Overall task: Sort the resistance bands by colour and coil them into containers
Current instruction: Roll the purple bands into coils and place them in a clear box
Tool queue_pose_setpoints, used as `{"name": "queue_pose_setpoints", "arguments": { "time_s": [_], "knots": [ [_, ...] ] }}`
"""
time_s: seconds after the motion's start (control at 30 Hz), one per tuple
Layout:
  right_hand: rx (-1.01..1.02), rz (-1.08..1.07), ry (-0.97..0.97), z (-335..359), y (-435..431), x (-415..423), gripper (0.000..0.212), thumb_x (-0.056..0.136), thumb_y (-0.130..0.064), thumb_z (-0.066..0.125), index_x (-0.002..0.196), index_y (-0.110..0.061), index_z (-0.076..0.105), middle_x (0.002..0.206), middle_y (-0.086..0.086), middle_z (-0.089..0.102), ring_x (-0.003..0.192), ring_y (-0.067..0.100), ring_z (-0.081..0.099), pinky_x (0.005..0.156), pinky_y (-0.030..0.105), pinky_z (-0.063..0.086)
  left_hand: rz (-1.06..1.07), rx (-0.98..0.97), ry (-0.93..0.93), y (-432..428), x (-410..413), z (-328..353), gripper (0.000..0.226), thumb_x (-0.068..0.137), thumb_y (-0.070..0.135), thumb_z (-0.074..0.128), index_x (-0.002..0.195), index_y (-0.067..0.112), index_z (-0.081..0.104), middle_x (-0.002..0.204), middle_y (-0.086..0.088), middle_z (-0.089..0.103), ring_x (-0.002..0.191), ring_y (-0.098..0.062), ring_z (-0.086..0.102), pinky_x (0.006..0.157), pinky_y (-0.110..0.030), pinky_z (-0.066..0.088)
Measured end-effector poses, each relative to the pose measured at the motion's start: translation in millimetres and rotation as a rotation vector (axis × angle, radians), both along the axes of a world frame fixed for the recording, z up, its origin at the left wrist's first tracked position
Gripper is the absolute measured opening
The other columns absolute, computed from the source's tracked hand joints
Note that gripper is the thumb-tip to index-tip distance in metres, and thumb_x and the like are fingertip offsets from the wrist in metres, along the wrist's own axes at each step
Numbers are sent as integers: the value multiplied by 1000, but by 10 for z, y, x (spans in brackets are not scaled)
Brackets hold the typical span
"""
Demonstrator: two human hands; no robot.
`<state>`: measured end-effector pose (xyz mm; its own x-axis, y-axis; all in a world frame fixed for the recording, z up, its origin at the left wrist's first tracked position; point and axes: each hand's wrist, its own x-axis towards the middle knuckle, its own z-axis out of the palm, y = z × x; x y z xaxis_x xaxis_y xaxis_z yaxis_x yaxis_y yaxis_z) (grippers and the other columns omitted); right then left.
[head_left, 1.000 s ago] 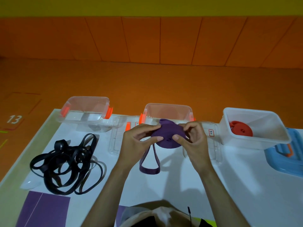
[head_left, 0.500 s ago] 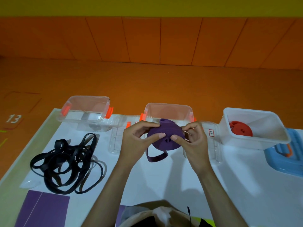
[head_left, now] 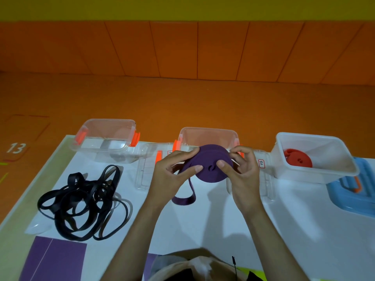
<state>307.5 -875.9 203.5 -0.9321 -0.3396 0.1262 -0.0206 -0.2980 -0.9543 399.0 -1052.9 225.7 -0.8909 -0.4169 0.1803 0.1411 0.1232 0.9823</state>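
Observation:
Both hands hold a coiled purple band (head_left: 211, 163) above the table, in front of the middle clear container (head_left: 209, 134). My left hand (head_left: 172, 173) grips the coil's left side, thumb on its face. My right hand (head_left: 241, 171) pinches the right side. A short loose purple tail (head_left: 183, 199) hangs down to the table. A tangle of black bands (head_left: 81, 203) lies on the table at the left. A coiled red band (head_left: 297, 160) sits in the white container (head_left: 316, 173) at the right. The left clear container (head_left: 105, 124) holds nothing I can see.
Clear lids (head_left: 146, 169) lie flat under and beside the middle container. A blue lid with an orange handle (head_left: 353, 191) sits at the right edge. A purple sheet (head_left: 52, 258) lies at the near left. The white table (head_left: 203, 230) ends just behind the containers.
The coil has turned between my hands and grown. The hanging purple tail went from long to short and looped up, then dropped a little again.

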Motion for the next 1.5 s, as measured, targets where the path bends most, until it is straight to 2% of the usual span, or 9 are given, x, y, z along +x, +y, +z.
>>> {"name": "queue_pose_setpoints", "arguments": {
  "time_s": [0.13,0.27,0.47,0.57,0.73,0.93,1.1,1.3,1.5],
  "knots": [
    [7,68,-11,-8,9,-3,48,79,-42,93,110,-26,61,117,7,73,112,29,71,83,36,62,-5,12,28,-23,-14,15,42,79,8,91,117,24,81,112,-1,79,109,-25,75,88,-28,62],
    [-10,101,-50,-22,-3,14,44,77,-36,94,95,-26,56,101,-5,72,98,18,74,74,26,60,46,40,70,40,-45,54,37,77,10,93,105,31,82,108,4,81,105,-20,78,84,-24,62],
    [26,138,-5,-10,4,40,52,82,-33,92,124,-28,62,124,7,74,109,29,74,82,30,62,60,25,57,42,-16,-18,30,76,8,92,100,23,81,102,5,81,102,-17,78,85,-22,60],
    [40,97,84,11,2,16,34,86,-24,89,114,-27,71,119,4,75,109,25,73,81,26,61,44,26,51,62,-2,-56,29,78,12,91,103,24,81,106,6,81,105,-15,77,88,-22,60],
    [21,43,74,-30,49,36,30,86,-9,87,104,-27,71,111,2,76,105,23,74,80,26,61,-1,-19,0,15,46,-138,35,83,14,87,114,29,81,113,2,77,109,-23,75,90,-27,61],
    [85,119,73,23,62,51,40,80,-14,90,98,-33,60,100,-9,74,94,14,75,70,22,59,5,-3,-6,57,20,-158,34,81,13,92,106,33,82,106,3,81,103,-23,77,86,-27,62],
    [82,75,82,45,92,25,34,83,-16,88,108,-31,71,112,1,77,104,22,75,76,25,61,-101,88,-66,67,44,-156,44,81,14,89,121,29,80,121,-1,78,115,-23,74,91,-30,62],
    [102,173,138,116,153,-70,30,82,-24,87,96,-29,61,107,2,74,102,23,73,75,28,61,-43,31,-21,58,17,-69,38,78,7,92,105,33,82,106,3,81,104,-20,77,84,-23,61],
    [135,195,179,132,127,-76,31,82,-28,87,108,-30,70,112,0,74,107,27,72,80,32,62,-39,53,-6,96,20,-47,37,78,10,92,103,35,81,105,5,81,104,-17,77,83,-21,61]
  ]
}}
